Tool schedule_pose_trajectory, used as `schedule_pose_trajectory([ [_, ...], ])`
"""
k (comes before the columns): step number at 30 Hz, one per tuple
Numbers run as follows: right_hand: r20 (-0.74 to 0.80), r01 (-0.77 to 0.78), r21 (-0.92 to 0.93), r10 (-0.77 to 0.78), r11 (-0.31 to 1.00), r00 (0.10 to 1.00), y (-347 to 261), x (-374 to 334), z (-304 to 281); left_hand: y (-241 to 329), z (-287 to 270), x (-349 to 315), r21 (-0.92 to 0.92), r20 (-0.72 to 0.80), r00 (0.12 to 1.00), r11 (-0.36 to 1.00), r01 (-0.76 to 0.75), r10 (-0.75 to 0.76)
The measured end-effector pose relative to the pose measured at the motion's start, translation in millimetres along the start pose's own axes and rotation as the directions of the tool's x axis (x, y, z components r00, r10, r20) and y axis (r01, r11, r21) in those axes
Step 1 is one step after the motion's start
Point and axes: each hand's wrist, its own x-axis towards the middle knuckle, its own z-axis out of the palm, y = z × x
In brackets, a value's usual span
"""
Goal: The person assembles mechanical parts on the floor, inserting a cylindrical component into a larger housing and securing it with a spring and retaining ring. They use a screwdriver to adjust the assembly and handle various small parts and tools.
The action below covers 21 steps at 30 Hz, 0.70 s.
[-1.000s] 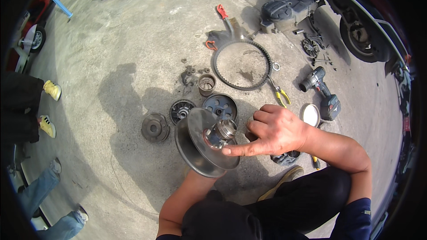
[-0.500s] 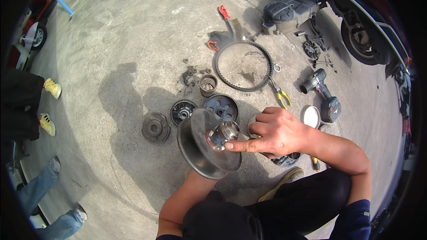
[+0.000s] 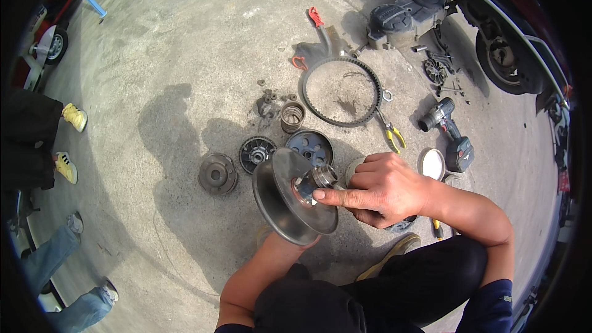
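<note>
My left hand (image 3: pixel 295 238) holds a scooter drive pulley (image 3: pixel 275 203) from below. The pulley has two grey metal discs and a shiny central hub (image 3: pixel 315 180), and it is tilted in the air. My left fingers are hidden behind the discs. My right hand (image 3: pixel 387 192) has its index finger stretched out, the tip touching the base of the hub, while the other fingers curl into the palm. A small whitish smear shows by that fingertip. Just beyond the pulley lie a clutch bell (image 3: pixel 310 148), a finned round part (image 3: pixel 256 154) and a coil spring (image 3: pixel 293 116).
On the concrete lie a round clutch part (image 3: pixel 217 174), a toothed belt (image 3: pixel 342 91), yellow pliers (image 3: pixel 393 138), a red-handled tool (image 3: pixel 316 17) and a cordless impact wrench (image 3: pixel 448 132). A tub of white stuff (image 3: pixel 431 164) stands right. Other people's yellow shoes (image 3: pixel 75 117) are at left.
The pulley has shifted slightly to the right and turned a little in my left hand. My right hand has moved slightly down, its index finger still at the hub.
</note>
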Motion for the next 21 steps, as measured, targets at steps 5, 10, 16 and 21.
schedule_pose_trajectory([
  [5,0.049,-0.021,0.023,0.02,1.0,0.999,-1,0,-1,-3,12,-1,0.145,-0.041,0.983,0.974,-0.173,0.181],
  [10,0.078,0.023,0.044,-0.027,0.999,0.997,5,-3,-5,-6,2,-2,0.064,-0.024,0.994,0.993,-0.103,0.104],
  [16,0.055,0.029,0.243,-0.043,0.97,0.998,10,-7,-10,-3,-4,-3,-0.092,0.036,0.999,0.996,-0.004,0.008],
  [21,0.048,0.01,0.285,-0.025,0.958,0.999,4,-1,-8,5,-8,0,-0.414,0.1,0.978,0.886,0.208,-0.183],
])
